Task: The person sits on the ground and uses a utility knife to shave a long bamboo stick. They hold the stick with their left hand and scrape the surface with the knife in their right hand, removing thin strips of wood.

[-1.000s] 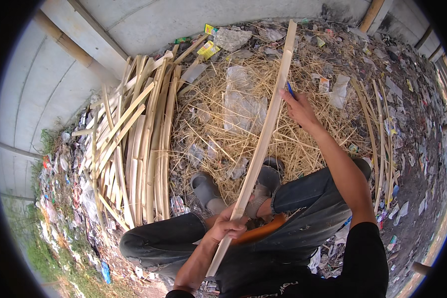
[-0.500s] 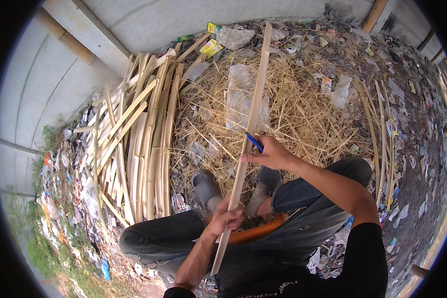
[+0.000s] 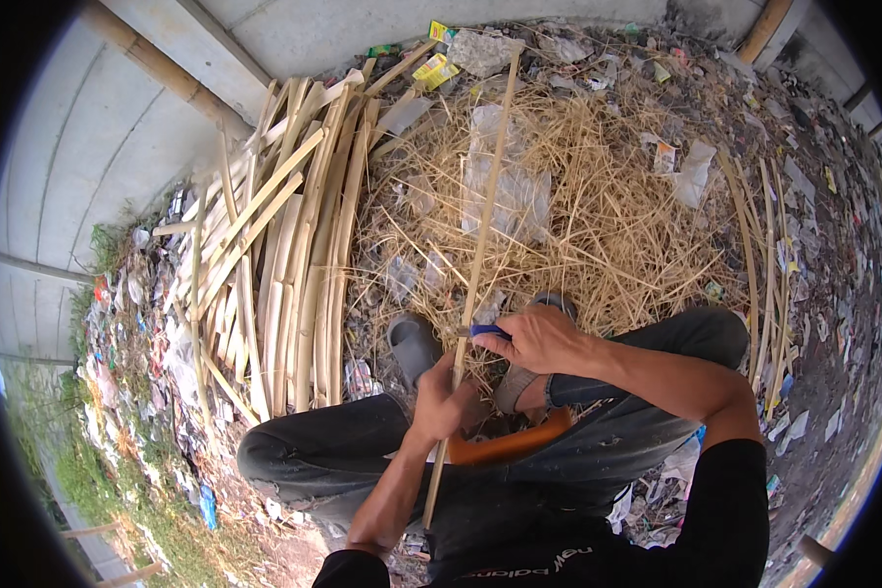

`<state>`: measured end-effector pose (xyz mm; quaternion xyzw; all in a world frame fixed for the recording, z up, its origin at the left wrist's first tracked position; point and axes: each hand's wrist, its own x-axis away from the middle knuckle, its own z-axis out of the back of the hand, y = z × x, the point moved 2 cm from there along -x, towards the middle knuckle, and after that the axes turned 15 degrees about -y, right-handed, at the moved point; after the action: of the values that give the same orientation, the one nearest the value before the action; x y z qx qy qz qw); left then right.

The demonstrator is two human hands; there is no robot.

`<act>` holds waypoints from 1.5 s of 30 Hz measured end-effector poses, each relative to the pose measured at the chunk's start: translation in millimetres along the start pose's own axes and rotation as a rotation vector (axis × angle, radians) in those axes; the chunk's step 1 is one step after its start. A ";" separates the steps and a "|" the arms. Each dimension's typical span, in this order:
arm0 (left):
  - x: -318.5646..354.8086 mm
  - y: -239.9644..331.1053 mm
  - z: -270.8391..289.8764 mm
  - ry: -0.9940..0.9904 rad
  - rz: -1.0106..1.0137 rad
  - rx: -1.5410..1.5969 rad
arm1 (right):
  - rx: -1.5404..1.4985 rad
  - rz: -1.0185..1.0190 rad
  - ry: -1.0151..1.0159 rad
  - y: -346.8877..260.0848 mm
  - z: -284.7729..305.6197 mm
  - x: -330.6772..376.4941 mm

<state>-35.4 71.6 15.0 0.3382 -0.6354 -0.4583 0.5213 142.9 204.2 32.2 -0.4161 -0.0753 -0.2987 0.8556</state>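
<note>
A long, narrow bamboo strip (image 3: 488, 196) slants from my lap out over the straw. My left hand (image 3: 443, 404) is closed around its lower part. My right hand (image 3: 541, 341) grips a small blue-handled knife (image 3: 490, 334), whose short grey end meets the strip just above my left hand. Most of the knife is hidden by my fingers. Below my hands, a curved orange object (image 3: 512, 441) lies across my lap; its kind cannot be made out.
A pile of split bamboo strips (image 3: 282, 284) lies at my left, and a few more strips (image 3: 769, 265) at the right. Straw-like shavings (image 3: 617, 216) and plastic scraps (image 3: 694, 174) cover the ground ahead. A grey wall (image 3: 78, 137) with a bamboo pole (image 3: 162, 73) stands beyond.
My right hand has drawn the blue-handled knife down the strip toward my left hand. My left hand has shifted slightly up, and the strip now shows a narrower side.
</note>
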 end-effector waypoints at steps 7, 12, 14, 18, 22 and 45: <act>-8.2 -13.2 -0.7 0.006 0.003 -0.004 | 0.103 0.062 -0.018 8.1 -9.5 0.8; 6.9 -11.9 -0.1 0.060 0.046 -0.111 | 0.032 -0.117 0.084 21.0 11.4 -15.9; 6.2 -11.0 -3.4 0.054 0.078 -0.120 | 0.002 -0.093 0.087 35.1 22.1 -18.4; -2.1 4.3 -1.4 0.091 0.044 -0.231 | 0.032 0.123 -0.013 3.5 -27.1 0.7; 3.9 4.1 7.4 0.123 0.153 -0.259 | -0.018 0.030 -0.043 7.9 -8.5 -14.3; 13.8 19.4 -5.1 -0.039 -0.056 -0.246 | -0.082 -0.389 0.317 129.9 86.6 -22.3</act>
<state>-32.6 64.7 38.2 0.2802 -0.5747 -0.5537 0.5335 209.7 341.5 -7.2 -0.3758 -0.0067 -0.5222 0.7655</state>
